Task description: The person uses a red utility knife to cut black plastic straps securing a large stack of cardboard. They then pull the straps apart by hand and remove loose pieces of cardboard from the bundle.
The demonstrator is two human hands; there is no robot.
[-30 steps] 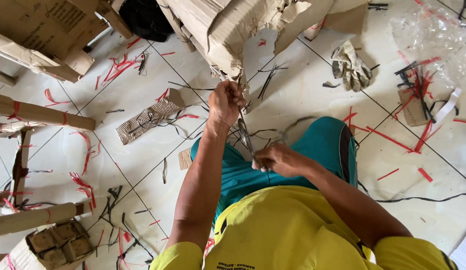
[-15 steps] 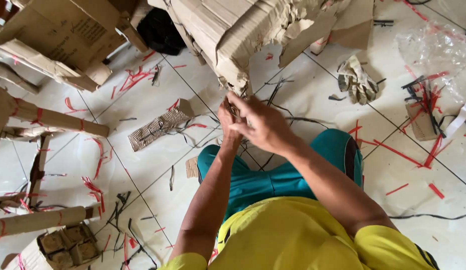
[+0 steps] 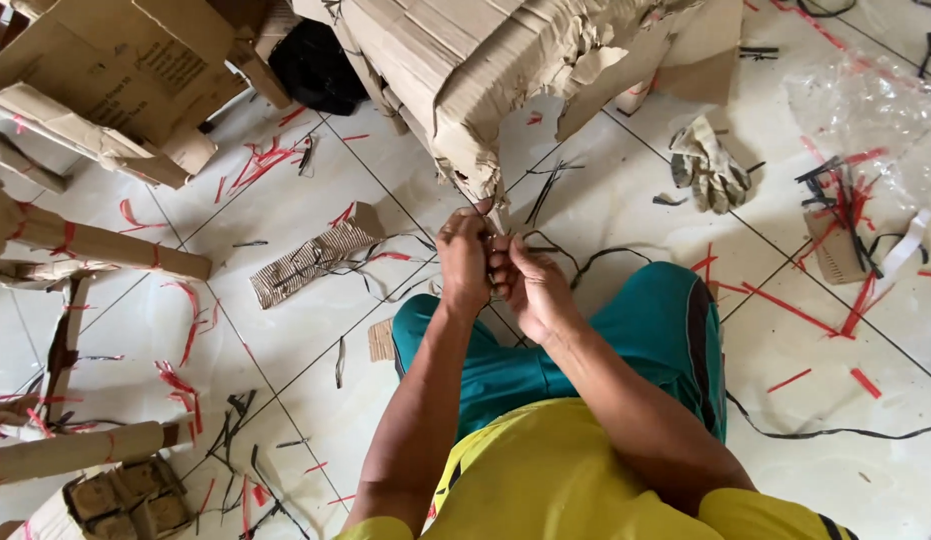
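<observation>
I sit on a white tiled floor in teal shorts [image 3: 625, 340]. My left hand [image 3: 463, 262] and my right hand [image 3: 530, 288] are pressed together in front of me, fingers closed on a thin black strap [image 3: 585, 255] that trails off to the right over the tiles. Both hands sit just below the torn lower corner of a big stack of flattened cardboard [image 3: 465, 70]. What lies between my fingertips is hidden.
A worn work glove [image 3: 707, 165] lies to the right; a corrugated cardboard scrap [image 3: 315, 255] to the left. Cardboard pieces and rolled tubes [image 3: 105, 245] line the left side. Red strap offcuts [image 3: 270, 160], black strap bits and a crumpled plastic sheet [image 3: 865, 95] litter the floor.
My left hand came down from the stack's corner and my right hand rose to meet it. The two were apart and are now clasped together.
</observation>
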